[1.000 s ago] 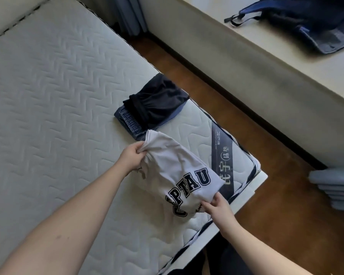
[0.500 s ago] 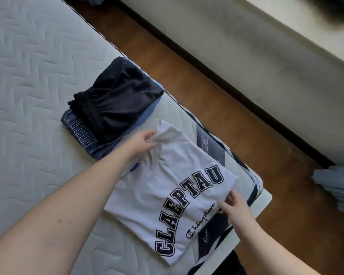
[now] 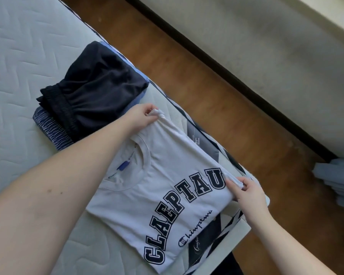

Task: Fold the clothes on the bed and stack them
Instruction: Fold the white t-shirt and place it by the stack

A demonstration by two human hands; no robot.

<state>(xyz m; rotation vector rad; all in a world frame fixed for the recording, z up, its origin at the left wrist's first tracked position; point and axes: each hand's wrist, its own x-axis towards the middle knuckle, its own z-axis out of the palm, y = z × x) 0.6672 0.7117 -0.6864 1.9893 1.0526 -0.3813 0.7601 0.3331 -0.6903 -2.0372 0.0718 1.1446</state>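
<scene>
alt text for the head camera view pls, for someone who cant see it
A person's left hand and right hand pinch two corners of a white T-shirt with dark block lettering, spread flat near the mattress corner. Beside it sits a small stack of folded dark clothes; wooden floor runs alongside.

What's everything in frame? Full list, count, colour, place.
T-shirt: 1, white with dark lettering, flat at mattress corner, far edge pinched at both ends.
Folded shorts: 1, black, top of small stack beside the T-shirt.
Folded garment: 1, blue patterned, under the shorts.
Mattress: 1, white quilted, left.
Floor: 1, brown wood, beside the bed.
Pale stacked items: count unclear, light blue, right edge.
Hands: left hand and right hand, each pinching the T-shirt.
</scene>
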